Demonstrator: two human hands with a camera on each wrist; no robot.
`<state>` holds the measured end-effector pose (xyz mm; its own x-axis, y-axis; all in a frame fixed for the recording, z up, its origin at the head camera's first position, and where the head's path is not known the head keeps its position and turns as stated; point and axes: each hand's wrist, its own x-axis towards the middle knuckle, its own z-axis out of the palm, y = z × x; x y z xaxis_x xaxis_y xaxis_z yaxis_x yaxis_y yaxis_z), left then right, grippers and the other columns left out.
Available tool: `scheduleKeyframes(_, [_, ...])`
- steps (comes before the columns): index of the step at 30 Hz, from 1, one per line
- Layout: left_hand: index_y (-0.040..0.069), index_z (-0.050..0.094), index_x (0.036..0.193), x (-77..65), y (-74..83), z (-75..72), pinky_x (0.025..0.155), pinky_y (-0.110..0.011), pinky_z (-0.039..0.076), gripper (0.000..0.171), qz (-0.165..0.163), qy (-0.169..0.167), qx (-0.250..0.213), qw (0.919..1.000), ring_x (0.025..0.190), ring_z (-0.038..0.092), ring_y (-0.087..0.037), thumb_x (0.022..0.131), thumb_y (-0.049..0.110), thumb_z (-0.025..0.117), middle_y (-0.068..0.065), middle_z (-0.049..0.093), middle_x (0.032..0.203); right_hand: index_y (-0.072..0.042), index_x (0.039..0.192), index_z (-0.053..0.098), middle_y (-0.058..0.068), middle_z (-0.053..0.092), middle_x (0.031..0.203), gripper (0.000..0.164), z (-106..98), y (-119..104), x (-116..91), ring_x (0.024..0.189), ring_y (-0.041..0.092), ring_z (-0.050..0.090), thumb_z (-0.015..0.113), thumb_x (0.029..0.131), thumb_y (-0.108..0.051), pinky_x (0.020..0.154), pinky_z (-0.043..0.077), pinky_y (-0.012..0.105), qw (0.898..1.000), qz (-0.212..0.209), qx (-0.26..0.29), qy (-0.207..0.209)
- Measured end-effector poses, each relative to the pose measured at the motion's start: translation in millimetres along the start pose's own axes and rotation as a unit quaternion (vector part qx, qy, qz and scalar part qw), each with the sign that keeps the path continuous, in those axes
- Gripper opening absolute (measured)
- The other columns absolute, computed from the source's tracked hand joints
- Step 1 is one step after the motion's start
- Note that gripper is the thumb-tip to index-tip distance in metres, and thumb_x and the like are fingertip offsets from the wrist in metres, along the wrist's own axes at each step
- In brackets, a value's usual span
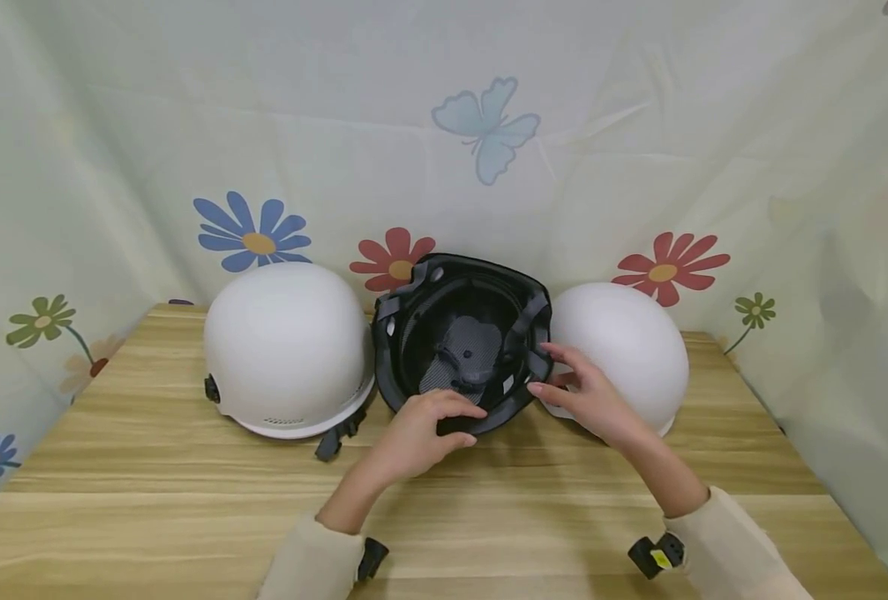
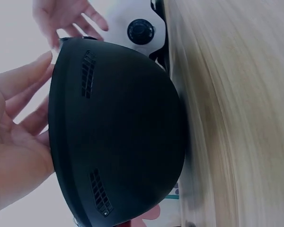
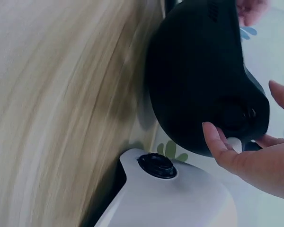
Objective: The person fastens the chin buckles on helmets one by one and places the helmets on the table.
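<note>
A black helmet [image 1: 391, 367] lies upside down on the table between two white helmets, its padded inside facing up toward me. My left hand [image 1: 421, 429] is at its near rim with loosely bent fingers. In the left wrist view, no finger of that hand [image 2: 19, 156] lies over the black shell [image 2: 123, 127]. My right hand [image 1: 594, 400] holds the right edge, by the strap. The right wrist view shows one finger of this hand [image 3: 260, 165] on the outer shell [image 3: 194, 80], while others pass behind the edge.
A white helmet [image 1: 286, 342] with a dark strap buckle [image 1: 329, 443] stands at the left, close against the black one. Another white helmet [image 1: 631, 350] stands at the right, partly behind my right hand. A flowered cloth [image 1: 324, 150] hangs behind the wooden table [image 1: 189, 517].
</note>
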<state>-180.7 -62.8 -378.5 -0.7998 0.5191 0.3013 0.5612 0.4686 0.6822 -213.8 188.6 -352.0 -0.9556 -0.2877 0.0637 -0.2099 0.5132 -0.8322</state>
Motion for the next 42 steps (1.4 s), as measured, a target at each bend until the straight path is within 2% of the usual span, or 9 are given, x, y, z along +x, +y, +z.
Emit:
scheduleKeyframes(8, [0.009, 0.064, 0.113, -1.1, -1.2, -4.1, 0.088, -0.032, 0.044, 0.032, 0.036, -0.015, -0.043, 0.9983, 0.105, 0.054, -0.015, 0.083, 0.015, 0.068, 0.0, 0.061, 0.111, -0.002, 0.132, 0.041, 0.019, 0.054, 0.105, 0.05, 6.4, 4.5, 6.1, 0.081, 0.024, 0.06, 0.061, 0.088, -0.017, 0.072, 0.05, 0.032, 1.0, -0.002, 0.007, 0.02])
scheduleKeyframes(14, [0.007, 0.064, 0.112, -2.8, -2.1, -12.1, 0.083, -0.031, 0.048, 0.031, 0.051, 0.043, -0.059, 0.996, 0.097, 0.058, -0.019, 0.082, 0.014, 0.069, -0.002, 0.063, 0.108, 0.001, 0.129, 0.044, 0.024, 0.052, 0.109, 0.045, 5.0, 9.0, 9.2, 0.084, 0.02, 0.059, 0.059, 0.087, -0.006, 0.073, 0.051, 0.039, 0.999, 0.0, 0.042, 0.022])
scheduleKeyframes(18, [0.006, 0.065, 0.11, -5.1, -3.6, -21.7, 0.08, -0.031, 0.049, 0.028, 0.024, 0.106, -0.073, 0.9914, 0.095, 0.059, -0.023, 0.083, 0.011, 0.068, -0.004, 0.062, 0.105, 0.0, 0.129, 0.045, 0.023, 0.051, 0.112, 0.044, 2.5, 12.5, 10.7, 0.087, 0.022, 0.058, 0.058, 0.087, -0.005, 0.076, 0.05, 0.046, 0.998, -0.003, 0.053, 0.019])
scheduleKeyframes(22, [0.004, 0.064, 0.109, -6.0, -9.2, -30.0, 0.076, -0.028, 0.05, 0.026, -0.003, 0.183, -0.102, 0.9779, 0.09, 0.059, -0.02, 0.085, 0.01, 0.066, -0.008, 0.062, 0.102, 0.0, 0.129, 0.044, 0.023, 0.05, 0.115, 0.044, -0.1, 15.5, 11.3, 0.091, 0.025, 0.057, 0.057, 0.088, -0.004, 0.076, 0.05, 0.044, 0.998, -0.009, 0.061, 0.017])
scheduleKeyframes(27, [0.003, 0.062, 0.11, -8.1, -15.8, -41.2, 0.072, -0.028, 0.048, 0.026, -0.053, 0.282, -0.126, 0.9497, 0.087, 0.056, -0.016, 0.086, 0.013, 0.064, -0.01, 0.061, 0.103, 0.0, 0.131, 0.042, 0.024, 0.049, 0.116, 0.045, -2.6, 19.0, 11.4, 0.094, 0.027, 0.055, 0.055, 0.088, -0.002, 0.076, 0.049, 0.044, 0.998, -0.007, 0.067, 0.011])
scheduleKeyframes(30, [0.002, 0.059, 0.113, -9.4, -20.4, -47.3, 0.074, -0.033, 0.048, 0.03, -0.088, 0.318, -0.128, 0.9353, 0.09, 0.056, -0.018, 0.087, 0.015, 0.064, -0.01, 0.059, 0.107, 0.001, 0.132, 0.041, 0.025, 0.049, 0.114, 0.046, -3.9, 20.6, 11.4, 0.091, 0.024, 0.055, 0.055, 0.088, -0.001, 0.076, 0.049, 0.046, 0.997, -0.009, 0.072, 0.007])
scheduleKeyframes(32, [0.003, 0.056, 0.117, -10.1, -24.8, -50.6, 0.078, -0.038, 0.047, 0.033, -0.109, 0.32, -0.128, 0.9325, 0.095, 0.055, -0.02, 0.088, 0.017, 0.063, -0.01, 0.057, 0.111, 0.001, 0.132, 0.04, 0.026, 0.049, 0.113, 0.047, -4.8, 21.5, 11.1, 0.09, 0.023, 0.055, 0.054, 0.088, -0.001, 0.076, 0.048, 0.046, 0.997, -0.01, 0.076, 0.003])
scheduleKeyframes(36, [0.003, 0.05, 0.124, -11.6, -32.4, -55.8, 0.085, -0.041, 0.044, 0.038, -0.138, 0.294, -0.127, 0.9373, 0.104, 0.052, -0.025, 0.09, 0.018, 0.059, -0.013, 0.052, 0.12, 0.002, 0.133, 0.039, 0.026, 0.048, 0.114, 0.048, -7.2, 23.4, 10.5, 0.09, 0.021, 0.054, 0.054, 0.088, 0.001, 0.077, 0.048, 0.045, 0.996, -0.012, 0.085, -0.007])
scheduleKeyframes(42, [0.003, 0.046, 0.129, -12.9, -38.3, -60.3, 0.093, -0.043, 0.04, 0.041, -0.151, 0.269, -0.132, 0.942, 0.114, 0.047, -0.028, 0.092, 0.015, 0.056, -0.014, 0.046, 0.129, 0.002, 0.134, 0.038, 0.026, 0.047, 0.119, 0.048, -13.6, 25.1, 8.6, 0.093, 0.02, 0.054, 0.053, 0.088, 0.001, 0.076, 0.05, 0.034, 0.995, -0.013, 0.095, -0.021])
